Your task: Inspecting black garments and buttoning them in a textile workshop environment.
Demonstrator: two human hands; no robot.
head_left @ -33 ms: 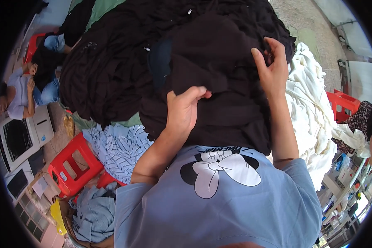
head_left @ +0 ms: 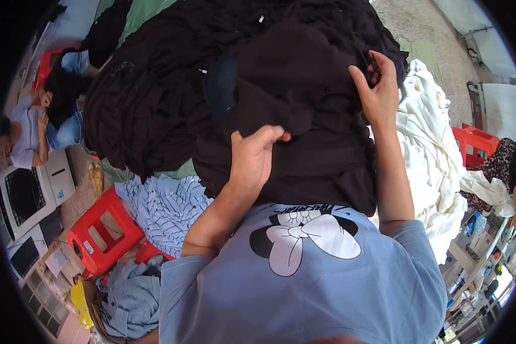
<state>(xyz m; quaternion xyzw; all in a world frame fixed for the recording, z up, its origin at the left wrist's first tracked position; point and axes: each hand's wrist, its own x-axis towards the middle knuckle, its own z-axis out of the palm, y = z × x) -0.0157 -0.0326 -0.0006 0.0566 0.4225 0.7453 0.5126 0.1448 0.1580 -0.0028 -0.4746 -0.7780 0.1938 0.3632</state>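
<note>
A black cloth garment (head_left: pixel 295 63) lies bunched across my lap and over a big heap of dark clothes (head_left: pixel 137 120). My left hand (head_left: pixel 251 157) is closed at its near fold, thumb pressed against the fingers with the cloth's edge in them. To the right, my right hand (head_left: pixel 381 97) rests by the garment's far right side, thumb and forefinger apart and the other fingers curled. Dark cloth shows in that gap, and I see no grip on it. A navy patch (head_left: pixel 221 89) shows beside the garment's left edge.
White cloth (head_left: pixel 427 143) is heaped at my right. On the left are a red stool (head_left: pixel 106 229), a blue patterned garment (head_left: pixel 166 212) and a bag of blue-grey clothes (head_left: pixel 132 298). Another person (head_left: pixel 26 123) sits at the far left, handling dark cloth. A second red stool (head_left: pixel 475 143) stands right.
My left hand has shifted slightly down toward me, and the fold of black cloth at it has moved a little with it. My right hand has hardly moved.
</note>
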